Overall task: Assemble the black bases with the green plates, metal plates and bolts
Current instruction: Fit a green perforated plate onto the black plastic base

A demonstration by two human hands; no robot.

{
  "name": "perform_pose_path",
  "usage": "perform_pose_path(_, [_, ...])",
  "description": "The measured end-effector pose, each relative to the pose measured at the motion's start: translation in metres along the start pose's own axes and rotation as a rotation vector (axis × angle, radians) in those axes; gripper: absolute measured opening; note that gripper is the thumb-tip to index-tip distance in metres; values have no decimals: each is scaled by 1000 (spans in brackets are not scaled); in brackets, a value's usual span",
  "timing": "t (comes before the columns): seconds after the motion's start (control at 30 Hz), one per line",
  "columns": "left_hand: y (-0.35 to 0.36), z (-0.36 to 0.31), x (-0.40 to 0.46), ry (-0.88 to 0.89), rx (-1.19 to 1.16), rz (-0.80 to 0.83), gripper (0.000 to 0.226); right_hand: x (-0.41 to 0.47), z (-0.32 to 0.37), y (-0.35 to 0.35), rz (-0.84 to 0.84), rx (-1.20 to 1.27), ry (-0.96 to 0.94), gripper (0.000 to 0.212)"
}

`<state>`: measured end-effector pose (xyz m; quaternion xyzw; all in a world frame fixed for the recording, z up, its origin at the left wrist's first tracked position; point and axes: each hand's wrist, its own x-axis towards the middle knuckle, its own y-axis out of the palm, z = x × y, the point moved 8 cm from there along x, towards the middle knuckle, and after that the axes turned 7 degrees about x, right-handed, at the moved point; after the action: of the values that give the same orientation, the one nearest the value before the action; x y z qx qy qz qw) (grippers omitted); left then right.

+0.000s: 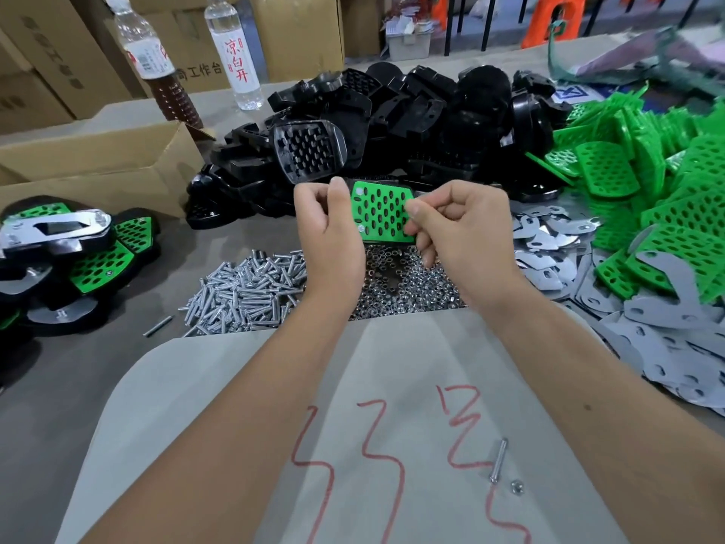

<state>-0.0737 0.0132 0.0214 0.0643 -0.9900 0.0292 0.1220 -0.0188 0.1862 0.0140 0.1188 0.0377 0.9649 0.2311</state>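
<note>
A green perforated plate [381, 214] is held between both hands above the table's middle. My left hand [329, 233] grips its left edge with curled fingers; my right hand [457, 229] pinches its right edge. Behind them lies a heap of black bases [392, 123]. Loose green plates [647, 198] are piled at the right, grey metal plates [580, 268] below them. Bolts [247, 288] lie in a heap under my left wrist, beside a heap of nuts [408, 284].
Finished assemblies [66, 253] are stacked at the left. An open cardboard box [98, 166] and two bottles [235, 49] stand behind them. A single bolt [498, 461] and nut [517, 486] lie on a white sheet with red marks [392, 426] near me.
</note>
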Motion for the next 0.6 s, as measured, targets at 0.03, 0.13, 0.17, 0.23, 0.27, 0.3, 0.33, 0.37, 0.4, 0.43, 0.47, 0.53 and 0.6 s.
perform_pose_path(0.03, [0, 5, 1, -60, -52, -5, 25, 1, 0, 1, 13, 73, 24, 14])
perform_pose_path(0.13, [0, 10, 1, -137, -136, -1, 25, 5, -6, -5, -14, 199, 123, 21])
perform_pose_path(0.17, [-2, 10, 2, -147, -164, -8, 25, 6, -7, -6, -8, 186, 137, 27])
perform_pose_path(0.23, [-4, 11, 3, -160, -213, -24, 26, 8, -8, -5, 40, 134, 164, 34])
perform_pose_path(0.27, [-4, 11, 4, -154, -218, -23, 26, 8, -8, -4, 79, 126, 179, 34])
perform_pose_path(0.3, [-4, 10, 4, -143, -207, -15, 26, 7, -8, -1, 129, 132, 195, 31])
perform_pose_path(0.33, [-2, 10, 4, -129, -192, -5, 26, 6, -7, 2, 185, 146, 209, 26])
perform_pose_path(0.37, [-2, 9, 3, -112, -176, -2, 26, 5, -6, 4, 237, 164, 220, 22])
perform_pose_path(0.4, [-2, 8, 3, -95, -162, -6, 26, 3, -6, 6, 274, 185, 230, 19])
perform_pose_path(0.43, [-3, 7, 3, -80, -146, -16, 26, 2, -6, 7, 290, 209, 239, 19])
perform_pose_path(0.47, [-4, 7, 4, -68, -134, -23, 27, 2, -6, 6, 289, 226, 245, 20])
perform_pose_path(0.53, [-5, 6, 6, -41, -120, -21, 27, 3, -8, 5, 253, 218, 239, 18])
perform_pose_path(0.6, [-3, 4, 5, -25, -105, -1, 27, 4, -9, 4, 219, 192, 223, 12])
